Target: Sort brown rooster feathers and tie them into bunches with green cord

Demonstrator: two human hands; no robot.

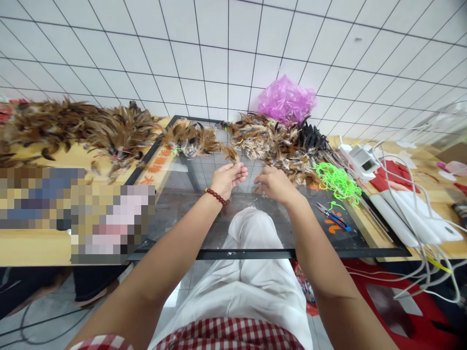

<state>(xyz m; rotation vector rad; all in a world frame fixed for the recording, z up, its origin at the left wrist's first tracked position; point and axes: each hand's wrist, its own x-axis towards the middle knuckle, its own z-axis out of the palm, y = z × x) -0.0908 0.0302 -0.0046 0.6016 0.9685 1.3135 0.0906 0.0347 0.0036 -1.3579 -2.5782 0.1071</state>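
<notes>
My left hand [228,181], with a dark red bead bracelet at its wrist, pinches a small brown feather [230,153] that points up from thumb and forefinger. A short gap to the right, my right hand [276,183] has its fingers curled together over the glass-topped board [189,194]. Whatever those fingers may hold is too small to make out. Behind both hands lies a heap of brown and cream feathers [251,146]. A smaller bundle of brown feathers [193,140] is at the back left of the board.
Bright green string [337,182] and blue-handled snips [333,216] lie right of my right arm. A purple plastic bag [286,99] rests against the tiled wall. Farther right are a white power adapter [365,161] and tangled cables. More feathers [120,129] cover the left table.
</notes>
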